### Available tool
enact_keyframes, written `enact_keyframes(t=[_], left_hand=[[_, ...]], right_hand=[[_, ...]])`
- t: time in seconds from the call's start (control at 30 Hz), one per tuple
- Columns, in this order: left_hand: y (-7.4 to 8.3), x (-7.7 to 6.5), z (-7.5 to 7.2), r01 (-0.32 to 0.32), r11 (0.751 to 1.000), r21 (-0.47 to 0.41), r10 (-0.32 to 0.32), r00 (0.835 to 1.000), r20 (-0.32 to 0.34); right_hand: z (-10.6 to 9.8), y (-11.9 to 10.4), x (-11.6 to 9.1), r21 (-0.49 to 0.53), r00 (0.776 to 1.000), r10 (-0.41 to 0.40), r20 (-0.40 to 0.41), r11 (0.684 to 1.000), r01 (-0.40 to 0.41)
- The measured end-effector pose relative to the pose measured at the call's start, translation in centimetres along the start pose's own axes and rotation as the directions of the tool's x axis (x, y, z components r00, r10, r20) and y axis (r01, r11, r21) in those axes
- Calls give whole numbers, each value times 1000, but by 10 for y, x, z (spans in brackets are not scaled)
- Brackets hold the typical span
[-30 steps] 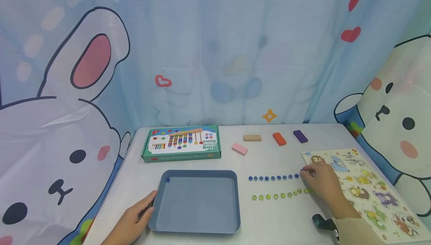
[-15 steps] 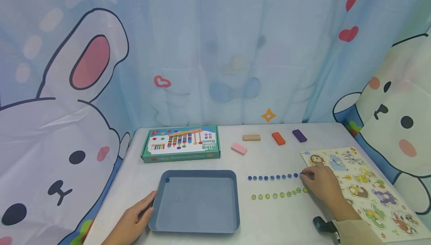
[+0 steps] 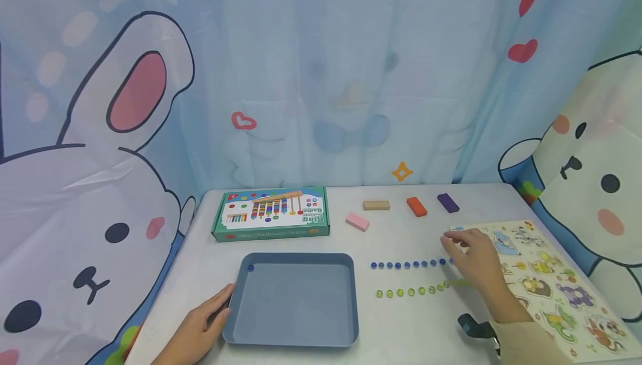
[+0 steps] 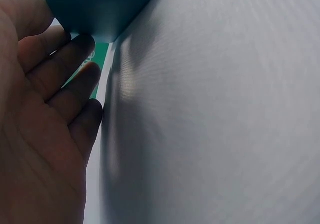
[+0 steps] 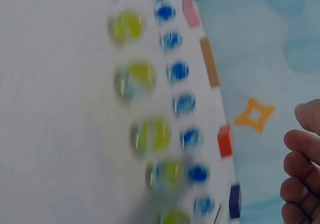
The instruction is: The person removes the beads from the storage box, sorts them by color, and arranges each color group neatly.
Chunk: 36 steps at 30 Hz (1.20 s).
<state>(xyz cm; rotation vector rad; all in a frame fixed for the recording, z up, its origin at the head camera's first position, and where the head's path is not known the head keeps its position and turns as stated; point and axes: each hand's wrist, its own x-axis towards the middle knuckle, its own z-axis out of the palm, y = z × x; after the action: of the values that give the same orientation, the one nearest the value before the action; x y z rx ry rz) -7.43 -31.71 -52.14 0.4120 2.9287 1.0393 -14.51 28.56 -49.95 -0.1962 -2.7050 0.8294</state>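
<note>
My left hand (image 3: 198,326) rests against the left side of a blue-grey tray (image 3: 291,341). In the left wrist view its relaxed fingers (image 4: 75,96) lie beside the tray's wall (image 4: 100,8). One blue marble (image 3: 251,268) sits in the tray's far left corner. To the right of the tray, several blue glass marbles (image 3: 407,265) form a row, with a row of green glass marbles (image 3: 411,292) nearer me. My right hand (image 3: 476,262) hovers over the right end of the blue row, fingers loosely bent; nothing shows in them in the right wrist view.
A green game box (image 3: 271,214) stands behind the tray. Pink (image 3: 358,221), tan (image 3: 376,205), orange (image 3: 416,207) and purple blocks (image 3: 448,203) lie along the back. An animal picture board (image 3: 551,276) covers the right side. A printed curtain (image 3: 346,75) hangs behind the table.
My right hand has let go of the last blue marble at the row's right end and risen slightly away from it. My left hand stays at the tray.
</note>
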Motion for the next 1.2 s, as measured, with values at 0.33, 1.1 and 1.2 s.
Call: enact_keyframes(t=[0.33,1.1,1.2], left_hand=[[0,1,0,17,1000,-18,-17,1000,15],[0,3,0,59,998,-33,-58,997,43],[0,3,0,70,997,-37,-68,996,55]], right_hand=[[45,-90,1,56,974,-195,113,980,190],[129,-252,-23,136,691,-606,394,782,609],[140,-262,-28,148,669,-619,411,769,621]])
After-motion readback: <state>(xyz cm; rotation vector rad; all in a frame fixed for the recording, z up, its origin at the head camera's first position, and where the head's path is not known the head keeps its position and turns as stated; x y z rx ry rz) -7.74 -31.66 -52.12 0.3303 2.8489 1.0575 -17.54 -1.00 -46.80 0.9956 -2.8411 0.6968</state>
